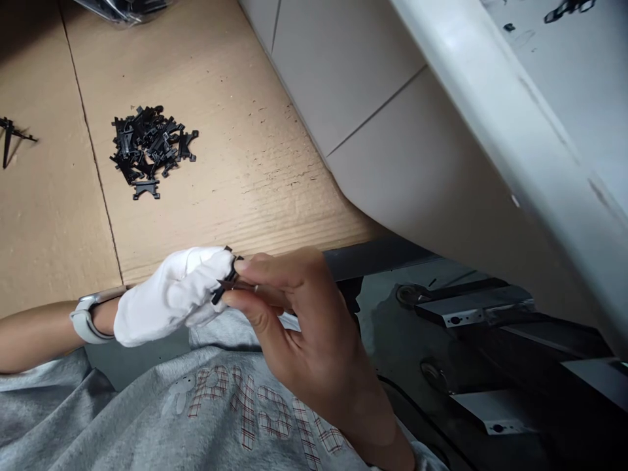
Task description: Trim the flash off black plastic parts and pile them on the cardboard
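My left hand [176, 291], in a white glove, is closed on a small black plastic part [217, 296] near the table's front edge. Bare and pinched together, my right hand [299, 314] holds a thin pointed blade [230, 285] whose tip lies against that part. Most of the blade is hidden behind my fingers, so its handle cannot be made out. Beyond my hands, a pile of black plastic parts [147, 144] lies on the wooden table [226, 176]. They are flat pieces with small tabs at the corners.
A black branching piece [12, 137] lies at the far left. At the top left is a clear plastic bag [127, 10] with dark contents. A light grey panel [383, 118] borders the table on the right, beside a pale metal edge [490, 98]. Metal brackets [471, 314] show below.
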{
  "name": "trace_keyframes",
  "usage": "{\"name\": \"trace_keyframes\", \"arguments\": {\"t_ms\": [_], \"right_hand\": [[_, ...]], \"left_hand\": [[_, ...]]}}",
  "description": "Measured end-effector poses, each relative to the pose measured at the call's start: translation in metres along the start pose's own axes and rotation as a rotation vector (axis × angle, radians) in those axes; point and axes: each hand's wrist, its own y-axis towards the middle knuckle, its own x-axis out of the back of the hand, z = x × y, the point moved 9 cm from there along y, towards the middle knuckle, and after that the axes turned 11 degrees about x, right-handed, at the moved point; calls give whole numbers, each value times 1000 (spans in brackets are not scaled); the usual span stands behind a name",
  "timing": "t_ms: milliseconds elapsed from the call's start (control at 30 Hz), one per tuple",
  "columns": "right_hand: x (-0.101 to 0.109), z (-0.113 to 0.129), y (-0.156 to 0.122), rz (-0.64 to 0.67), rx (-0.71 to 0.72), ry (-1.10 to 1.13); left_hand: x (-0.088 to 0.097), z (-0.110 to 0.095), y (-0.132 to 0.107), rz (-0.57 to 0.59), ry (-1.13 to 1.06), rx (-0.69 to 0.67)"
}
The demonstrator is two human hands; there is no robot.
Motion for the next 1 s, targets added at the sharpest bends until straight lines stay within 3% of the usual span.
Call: {"name": "trace_keyframes", "arguments": {"t_ms": [267, 433, 700, 867, 1000], "right_hand": [[3, -3, 0, -12, -15, 109], [9, -12, 2, -96, -98, 240], [-16, -38, 8, -55, -415, 492], [-26, -42, -1, 48, -513, 591], [-17, -38, -9, -35, -428, 568]], "left_hand": [[15, -4, -9, -254, 73, -35], [16, -9, -11, -281, 76, -115], [16, -9, -8, -303, 82, 15], [20, -9, -11, -325, 94, -50], [23, -20, -18, -373, 120, -260]]}}
